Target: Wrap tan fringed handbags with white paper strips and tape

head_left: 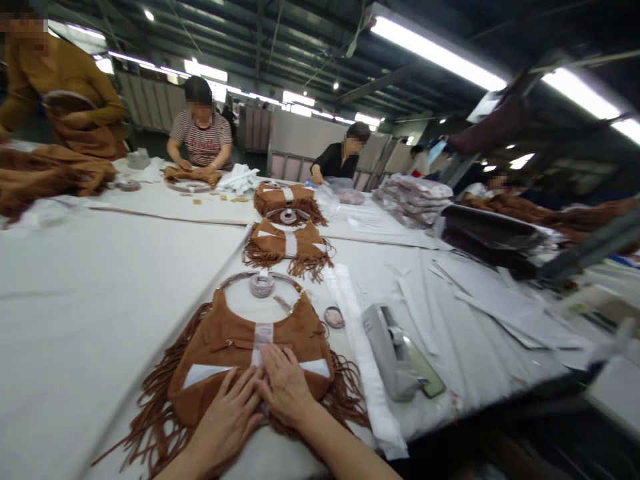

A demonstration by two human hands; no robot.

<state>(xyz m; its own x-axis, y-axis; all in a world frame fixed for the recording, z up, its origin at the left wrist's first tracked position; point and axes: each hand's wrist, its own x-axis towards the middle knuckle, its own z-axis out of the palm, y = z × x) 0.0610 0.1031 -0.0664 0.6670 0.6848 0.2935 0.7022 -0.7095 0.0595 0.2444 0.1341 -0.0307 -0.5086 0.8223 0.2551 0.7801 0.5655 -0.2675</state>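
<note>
A brown fringed handbag (200, 353) lies flat on the table in front of me, its handle curving away at the far side. Down its middle runs a pale, shiny strip (263, 333), and white paper pieces (205, 375) show on both sides. My left hand (231, 408) rests flat on the lower front of the bag, fingers stretched out. Beside it my right hand (285, 385) presses on the strip with extended fingers. The two hands touch near the bag's centre. A wrapped round tag (262, 285) sits inside the handle loop.
Right of the bag stand a grey tape dispenser (390, 353) and a long white strip (367, 360). Two more fringed bags (290, 241) lie beyond. Plastic-wrapped bundles (415, 200) are piled at the right. Co-workers (203, 137) handle brown pieces along the far side.
</note>
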